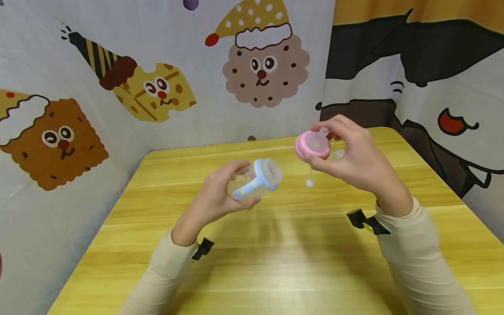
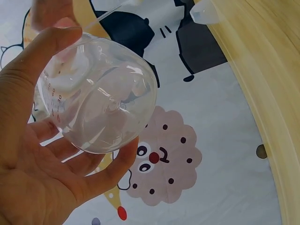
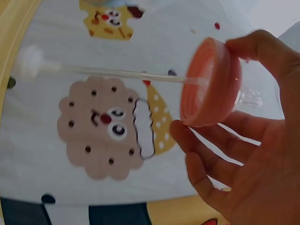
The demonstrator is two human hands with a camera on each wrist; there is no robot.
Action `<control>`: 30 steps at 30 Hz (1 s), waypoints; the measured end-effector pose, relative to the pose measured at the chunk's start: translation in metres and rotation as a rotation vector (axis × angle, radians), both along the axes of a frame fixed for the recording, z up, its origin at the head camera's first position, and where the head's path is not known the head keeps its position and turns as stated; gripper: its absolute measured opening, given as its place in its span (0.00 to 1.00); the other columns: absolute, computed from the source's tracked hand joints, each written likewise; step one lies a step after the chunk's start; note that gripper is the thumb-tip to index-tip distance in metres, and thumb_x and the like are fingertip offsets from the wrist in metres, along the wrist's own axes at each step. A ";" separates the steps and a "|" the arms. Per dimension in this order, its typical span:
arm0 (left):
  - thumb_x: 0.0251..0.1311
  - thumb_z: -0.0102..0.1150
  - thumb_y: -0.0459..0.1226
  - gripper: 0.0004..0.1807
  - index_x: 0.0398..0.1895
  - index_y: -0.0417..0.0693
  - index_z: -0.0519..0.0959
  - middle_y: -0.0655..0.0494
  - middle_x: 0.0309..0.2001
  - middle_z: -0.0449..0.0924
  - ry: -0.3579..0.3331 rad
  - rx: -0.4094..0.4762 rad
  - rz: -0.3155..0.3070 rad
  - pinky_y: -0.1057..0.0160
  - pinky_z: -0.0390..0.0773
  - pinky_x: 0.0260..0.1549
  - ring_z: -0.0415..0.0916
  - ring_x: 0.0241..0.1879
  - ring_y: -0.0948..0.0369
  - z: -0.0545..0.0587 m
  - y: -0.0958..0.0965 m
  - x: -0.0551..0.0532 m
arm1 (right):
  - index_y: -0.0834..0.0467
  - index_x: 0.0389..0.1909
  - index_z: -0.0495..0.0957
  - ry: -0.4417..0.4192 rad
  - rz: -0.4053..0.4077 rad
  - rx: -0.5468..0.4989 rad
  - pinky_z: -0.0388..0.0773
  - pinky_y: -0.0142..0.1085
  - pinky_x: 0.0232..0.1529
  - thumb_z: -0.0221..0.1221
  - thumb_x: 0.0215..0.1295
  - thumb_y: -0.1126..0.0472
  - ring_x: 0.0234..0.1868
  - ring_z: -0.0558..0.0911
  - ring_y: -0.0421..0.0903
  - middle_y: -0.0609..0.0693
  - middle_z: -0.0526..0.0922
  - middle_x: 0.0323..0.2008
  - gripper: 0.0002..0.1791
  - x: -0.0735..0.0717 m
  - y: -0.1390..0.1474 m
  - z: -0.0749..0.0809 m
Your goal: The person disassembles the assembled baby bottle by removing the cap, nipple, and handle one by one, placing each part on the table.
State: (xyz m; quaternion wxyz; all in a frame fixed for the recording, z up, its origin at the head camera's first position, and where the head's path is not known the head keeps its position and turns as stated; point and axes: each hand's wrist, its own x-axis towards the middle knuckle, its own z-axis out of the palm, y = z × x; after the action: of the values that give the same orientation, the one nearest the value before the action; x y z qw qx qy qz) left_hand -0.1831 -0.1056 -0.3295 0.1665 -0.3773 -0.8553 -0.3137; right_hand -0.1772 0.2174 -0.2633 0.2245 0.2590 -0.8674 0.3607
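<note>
My left hand (image 1: 212, 194) grips a clear baby bottle (image 1: 252, 186) with a blue band and a blue strip with pale spots. The bottle has no top on it, and its mouth tilts up to the right. In the left wrist view its clear base (image 2: 112, 105) faces the camera, with measuring marks on the side. Between thumb and fingers, my right hand (image 1: 356, 157) holds a pink bottle collar (image 1: 302, 146) with a clear teat (image 1: 316, 139). A thin straw (image 3: 126, 74) with a whitish weight (image 3: 30, 62) at its end comes out of the collar. Both parts are in the air, apart.
A clear dome-shaped cap (image 1: 337, 154) stands on the yellow wood-grain table (image 1: 275, 267), behind my right hand. Cloth with cartoon biscuits (image 1: 265, 72) hangs along the table's back and left edges. Small black devices are strapped at both wrists.
</note>
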 end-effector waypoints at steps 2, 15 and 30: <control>0.48 0.86 0.41 0.43 0.65 0.36 0.75 0.43 0.56 0.85 -0.004 0.007 -0.006 0.50 0.87 0.49 0.85 0.53 0.49 0.001 0.001 -0.001 | 0.62 0.54 0.83 -0.046 -0.030 0.041 0.74 0.38 0.49 0.76 0.56 0.62 0.47 0.78 0.49 0.51 0.82 0.45 0.24 -0.004 0.006 0.000; 0.49 0.85 0.40 0.41 0.65 0.39 0.75 0.45 0.55 0.85 -0.050 0.041 -0.029 0.52 0.87 0.50 0.84 0.54 0.52 0.005 0.005 -0.004 | 0.59 0.53 0.82 -0.319 -0.096 0.241 0.76 0.42 0.38 0.75 0.61 0.47 0.44 0.81 0.53 0.55 0.84 0.47 0.26 -0.028 0.031 -0.009; 0.49 0.85 0.39 0.40 0.65 0.40 0.75 0.47 0.56 0.85 -0.089 0.063 -0.017 0.50 0.87 0.51 0.85 0.54 0.51 0.007 0.001 0.001 | 0.59 0.47 0.81 -0.467 -0.058 0.360 0.75 0.41 0.33 0.72 0.63 0.43 0.35 0.79 0.49 0.53 0.84 0.40 0.25 -0.042 0.038 -0.026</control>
State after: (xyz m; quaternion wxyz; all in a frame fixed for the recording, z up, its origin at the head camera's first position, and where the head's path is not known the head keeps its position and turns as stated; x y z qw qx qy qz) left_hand -0.1823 -0.1049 -0.3229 0.1376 -0.3648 -0.8484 -0.3581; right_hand -0.2190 0.2559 -0.2888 -0.0205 0.1796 -0.9527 0.2444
